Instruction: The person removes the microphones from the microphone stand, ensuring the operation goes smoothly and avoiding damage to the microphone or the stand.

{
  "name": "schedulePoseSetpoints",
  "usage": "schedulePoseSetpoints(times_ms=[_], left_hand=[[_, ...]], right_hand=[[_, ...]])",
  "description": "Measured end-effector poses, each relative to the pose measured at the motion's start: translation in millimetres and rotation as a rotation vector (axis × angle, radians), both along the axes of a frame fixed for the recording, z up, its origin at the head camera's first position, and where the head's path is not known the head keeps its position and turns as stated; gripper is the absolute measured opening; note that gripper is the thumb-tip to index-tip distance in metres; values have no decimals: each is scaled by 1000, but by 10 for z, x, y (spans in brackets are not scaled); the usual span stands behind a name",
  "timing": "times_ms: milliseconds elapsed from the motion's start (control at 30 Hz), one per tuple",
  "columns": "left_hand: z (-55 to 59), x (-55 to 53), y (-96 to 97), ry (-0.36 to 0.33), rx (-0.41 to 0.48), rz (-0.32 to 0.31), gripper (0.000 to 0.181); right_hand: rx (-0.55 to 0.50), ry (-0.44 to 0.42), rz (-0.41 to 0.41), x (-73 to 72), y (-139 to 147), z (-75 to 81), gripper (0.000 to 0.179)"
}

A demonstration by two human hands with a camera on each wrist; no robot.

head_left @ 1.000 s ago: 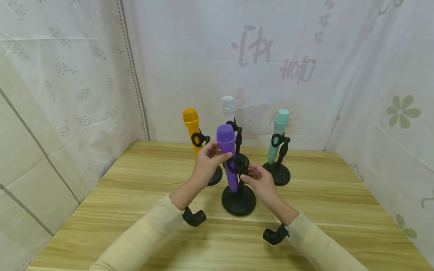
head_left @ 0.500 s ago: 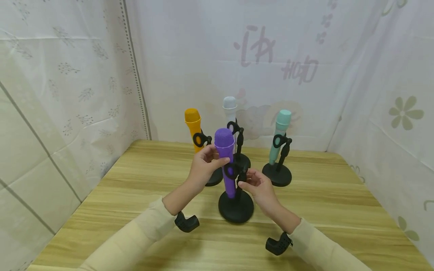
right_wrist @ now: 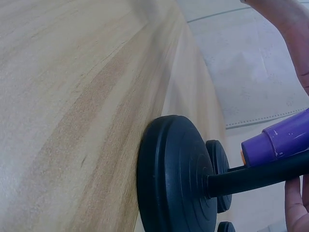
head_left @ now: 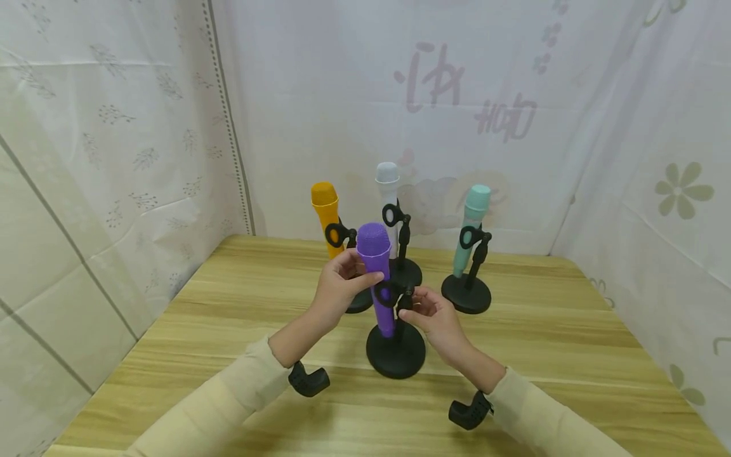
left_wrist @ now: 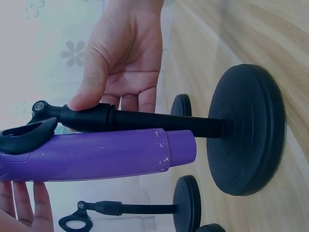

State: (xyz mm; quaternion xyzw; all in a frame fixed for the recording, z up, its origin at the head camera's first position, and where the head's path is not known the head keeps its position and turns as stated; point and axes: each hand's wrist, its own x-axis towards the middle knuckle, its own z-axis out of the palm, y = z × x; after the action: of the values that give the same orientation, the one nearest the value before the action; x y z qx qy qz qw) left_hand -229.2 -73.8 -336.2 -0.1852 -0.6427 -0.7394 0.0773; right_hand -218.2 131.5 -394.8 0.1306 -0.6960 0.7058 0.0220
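A purple microphone (head_left: 374, 241) sits slanted in the ring clip of a black stand, whose round base (head_left: 396, 360) is on the table. My left hand (head_left: 335, 289) holds the microphone's upper body between thumb and fingers, just below its head. On the other side, my right hand (head_left: 438, 319) pinches the stand's pole just under the clip joint. In the left wrist view, the right thumb lies on the pole's thicker collar (left_wrist: 87, 118), and the lower end of the microphone (left_wrist: 181, 147) hangs free above the base. The right wrist view shows the base (right_wrist: 169, 179) on edge against the wood.
Behind stand three more microphones in black stands: an orange one (head_left: 324, 206), a white one (head_left: 388, 174) and a mint green one (head_left: 475, 206). The wooden table (head_left: 542, 355) is bordered by printed white cloth (head_left: 320, 95) at its back and sides.
The purple microphone and its stand have shifted toward me and slightly left, with both hands keeping their hold. Over the last half second the shift is small. The other microphones stay in place.
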Motion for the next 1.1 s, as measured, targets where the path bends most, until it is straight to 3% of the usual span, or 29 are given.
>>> schedulePoseSetpoints(times_ms=[467, 800, 1100], left_hand=[[-43, 4, 2, 3, 35, 11, 28], [-35, 78, 86, 41, 15, 113, 29], [-37, 94, 111, 23, 6, 149, 37]], right_hand=[[-11, -43, -15, 4, -17, -12, 32], [-36, -5, 17, -7, -15, -54, 35], [-20, 39, 35, -19, -11, -61, 39]])
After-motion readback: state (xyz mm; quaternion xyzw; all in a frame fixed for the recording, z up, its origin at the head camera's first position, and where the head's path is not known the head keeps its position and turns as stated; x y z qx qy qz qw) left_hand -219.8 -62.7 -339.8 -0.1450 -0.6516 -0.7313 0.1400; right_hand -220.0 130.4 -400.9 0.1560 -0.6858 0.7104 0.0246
